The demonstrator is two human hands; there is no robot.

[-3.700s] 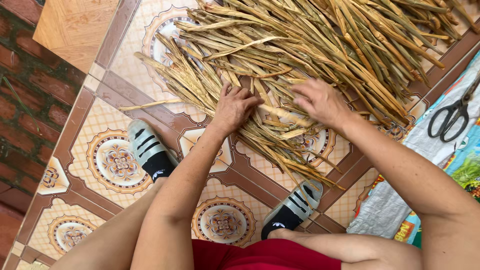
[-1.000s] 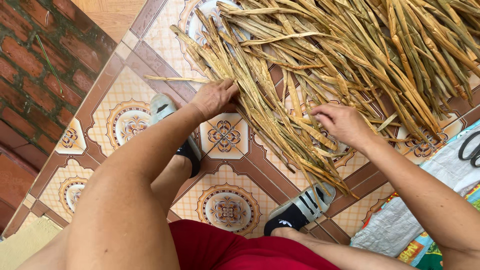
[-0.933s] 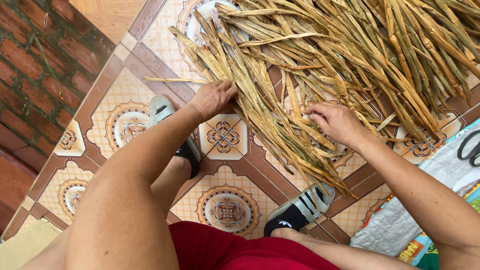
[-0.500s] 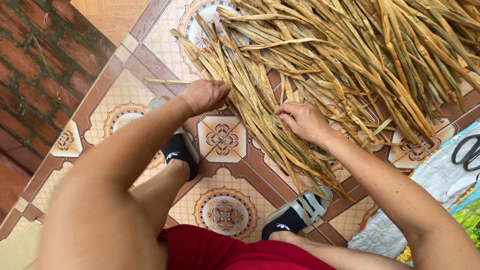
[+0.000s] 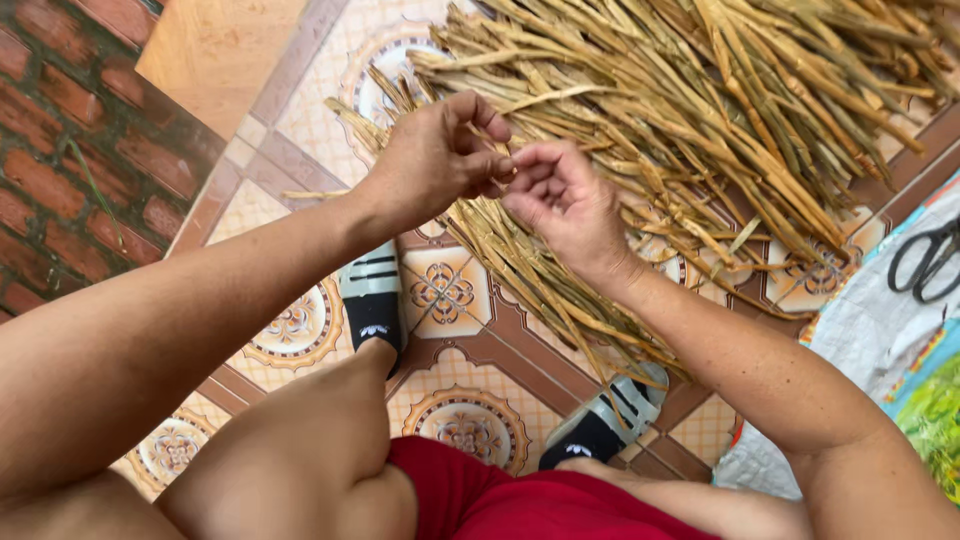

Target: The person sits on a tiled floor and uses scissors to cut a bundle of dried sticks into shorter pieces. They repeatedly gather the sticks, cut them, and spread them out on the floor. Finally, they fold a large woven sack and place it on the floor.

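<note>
Head view, looking down past our knees: we have both hands raised over the near edge of the pile of dried reed strips (image 5: 700,130), which spreads from the middle of the patterned tile floor (image 5: 470,350) out to the far right. Our left hand (image 5: 435,160) and right hand (image 5: 565,200) meet fingertip to fingertip, just above the strands lying nearest us. The left fingers (image 5: 480,165) are curled nearly closed, thumb pressed to forefinger on what looks like one thin strand; the right fingers (image 5: 535,165) are half bent, tips pinched in against the left ones, palm turned up. The strand itself is too fine to trace between them, so we cannot tell its length or which hand bears it. To work a single strip well, we judge it best to keep the pinch light and close to the end, and to draw it clear of its neighbours so that it does not split. Our sandals (image 5: 372,300) rest on the tiles, one partly under the strips. Black scissors (image 5: 925,255) lie on a printed plastic sack (image 5: 880,360) at the right, well apart from the hands. A brick wall (image 5: 60,180) runs along the left.
</note>
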